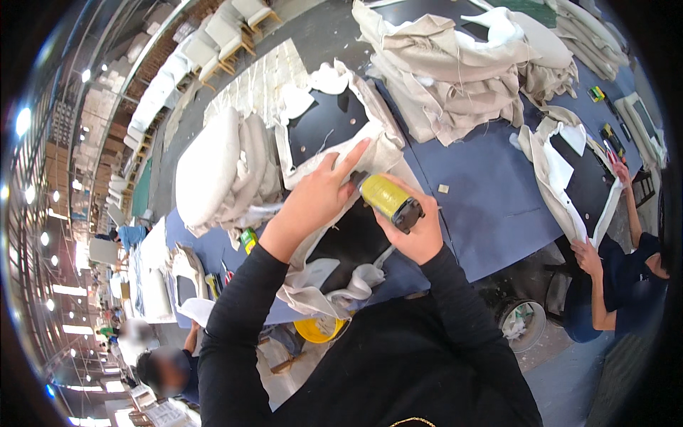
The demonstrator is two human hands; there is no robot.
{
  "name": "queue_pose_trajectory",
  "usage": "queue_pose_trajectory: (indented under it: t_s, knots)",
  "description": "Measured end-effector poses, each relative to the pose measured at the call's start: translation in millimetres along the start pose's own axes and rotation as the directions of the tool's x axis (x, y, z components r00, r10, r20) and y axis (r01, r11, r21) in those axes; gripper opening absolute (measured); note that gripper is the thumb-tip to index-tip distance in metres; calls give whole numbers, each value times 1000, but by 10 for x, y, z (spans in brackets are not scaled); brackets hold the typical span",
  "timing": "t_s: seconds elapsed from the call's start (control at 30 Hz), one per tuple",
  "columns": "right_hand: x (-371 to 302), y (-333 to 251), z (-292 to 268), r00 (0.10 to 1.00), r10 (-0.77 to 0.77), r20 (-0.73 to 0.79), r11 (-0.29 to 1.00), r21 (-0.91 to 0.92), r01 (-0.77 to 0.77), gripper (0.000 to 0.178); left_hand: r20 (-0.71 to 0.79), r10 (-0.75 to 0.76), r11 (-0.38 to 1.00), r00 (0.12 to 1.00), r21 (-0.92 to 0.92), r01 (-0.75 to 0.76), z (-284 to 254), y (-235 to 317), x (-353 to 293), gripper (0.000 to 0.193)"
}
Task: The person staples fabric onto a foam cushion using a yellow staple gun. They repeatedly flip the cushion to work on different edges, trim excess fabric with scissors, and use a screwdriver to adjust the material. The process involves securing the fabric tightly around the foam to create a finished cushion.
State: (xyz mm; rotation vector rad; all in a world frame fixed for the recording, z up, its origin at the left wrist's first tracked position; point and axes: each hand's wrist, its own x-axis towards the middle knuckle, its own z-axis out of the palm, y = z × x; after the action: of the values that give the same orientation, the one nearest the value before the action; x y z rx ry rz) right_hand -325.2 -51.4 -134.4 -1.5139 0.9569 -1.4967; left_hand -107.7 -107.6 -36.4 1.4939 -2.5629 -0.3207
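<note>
Head view, and I can see the right hand (420, 231) with its fingers wrapped round a yellow tool with dark ends (388, 196). Its nose sits just beside the left hand (316, 203), whose fingers spread loosely over beige fabric (380, 142) edging a black panel (324, 132) on the blue-grey counter (491, 213). Over to the right, a co-worker (637, 306) holds another fabric-edged panel (585, 181).
</note>
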Motion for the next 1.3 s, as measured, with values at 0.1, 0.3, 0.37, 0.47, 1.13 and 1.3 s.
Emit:
queue_pose_trajectory:
  t_s: [0.1,0.3,0.37,0.47,1.13,1.3]
  knots:
    - [-16,-32,35,1000,8,-3,999,33,-7,64,54,-48,999,997,-18,49,-53,40,3,98]
    - [-66,-141,90,998,6,59,999,50,-9,65,85,-39,999,996,1,39,-62,36,0,109]
    - [-74,-150,119,998,-8,64,999,53,4,63,11,108,994,994,-17,-108,-66,-53,-30,118]
    - [-76,-133,154,999,-41,-3,995,94,41,61,183,48,732,982,-675,90,-235,-395,8,110]
    - [-164,-77,325,993,-111,-29,992,64,113,72,94,-5,999,996,-47,10,-121,-119,-322,86]
    - [-220,-62,365,999,-49,19,996,78,47,72,101,-8,997,995,-70,15,-139,-124,-343,93]
